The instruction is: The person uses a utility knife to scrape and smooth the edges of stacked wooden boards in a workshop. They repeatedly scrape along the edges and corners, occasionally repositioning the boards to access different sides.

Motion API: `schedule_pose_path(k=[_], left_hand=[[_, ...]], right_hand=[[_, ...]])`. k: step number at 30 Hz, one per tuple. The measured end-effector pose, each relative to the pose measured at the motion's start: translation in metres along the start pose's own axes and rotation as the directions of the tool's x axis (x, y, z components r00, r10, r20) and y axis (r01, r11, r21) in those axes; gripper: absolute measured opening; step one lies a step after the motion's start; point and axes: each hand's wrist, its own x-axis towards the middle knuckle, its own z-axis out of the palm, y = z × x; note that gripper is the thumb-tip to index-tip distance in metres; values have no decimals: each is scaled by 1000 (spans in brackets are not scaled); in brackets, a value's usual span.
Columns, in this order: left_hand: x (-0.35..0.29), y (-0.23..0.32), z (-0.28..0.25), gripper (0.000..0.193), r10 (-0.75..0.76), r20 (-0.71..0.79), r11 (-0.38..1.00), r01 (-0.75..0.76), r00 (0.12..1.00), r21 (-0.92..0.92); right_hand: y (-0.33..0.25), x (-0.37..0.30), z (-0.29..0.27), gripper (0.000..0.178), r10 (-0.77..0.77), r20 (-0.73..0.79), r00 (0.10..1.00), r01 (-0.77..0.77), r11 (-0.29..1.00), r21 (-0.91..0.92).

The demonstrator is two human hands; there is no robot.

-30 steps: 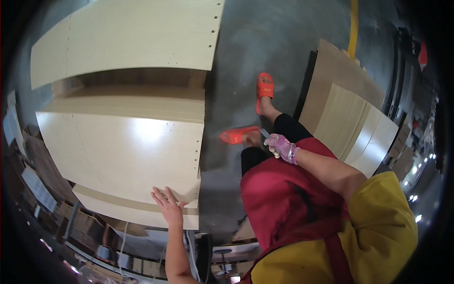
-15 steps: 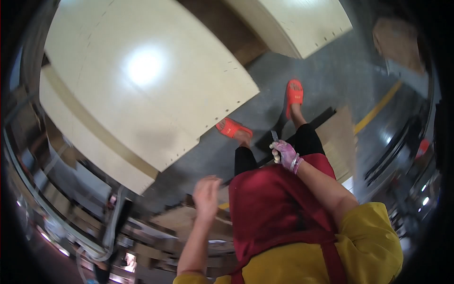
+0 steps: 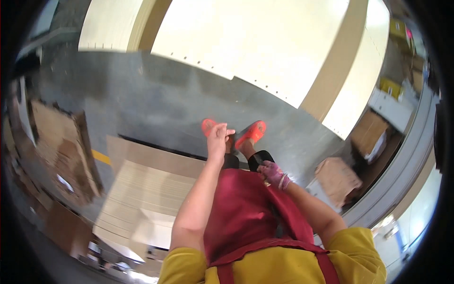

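My left hand [image 3: 217, 140] is bare and held out in front of me over the floor. Its fingers are partly bent and apart, with nothing in them. Close to my dark red apron [image 3: 246, 203], my right hand [image 3: 274, 174] wears a pink-stained glove with its fingers curled closed. A small flat-bladed tool stuck out of that fist a moment ago; now the fingers and the black trouser leg behind mostly hide it. Neither hand touches the large cream boards [image 3: 236, 38] stacked ahead, which have small holes along their near edge.
Grey floor [image 3: 156, 90] lies between me and the boards. At left is a stack of pale panels [image 3: 146, 189] beside brown cardboard [image 3: 61, 146]. To the right are a brown paper-wrapped bundle [image 3: 338, 180] and a long grey rail [image 3: 397, 175]. My orange slippers [image 3: 253, 132] are below my hands.
I have turned to the right, so the boards now lie straight ahead and the panel stack is at my left. My left hand has risen forward; my right stays closed near the apron.
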Motion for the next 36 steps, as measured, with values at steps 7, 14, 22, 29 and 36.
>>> schedule_pose_path(k=[7,14,22,29,36], left_hand=[[89,-30,22,39,-90,108,941,120,990,-317],[195,-52,98,39,-59,49,752,77,997,-654],[242,-11,165,40,49,-112,525,-121,992,-842],[285,-32,182,44,18,-214,562,-187,977,-806],[224,1,184,42,11,-416,652,-322,909,-687]], right_hand=[[75,99,-12,21,-167,278,946,274,-50,-961],[65,151,-72,24,-110,176,978,168,-77,-983],[-4,122,-57,35,105,276,955,275,26,-961],[-12,116,-75,39,10,408,913,406,65,-912],[-40,104,-77,22,156,313,937,312,29,-950]])
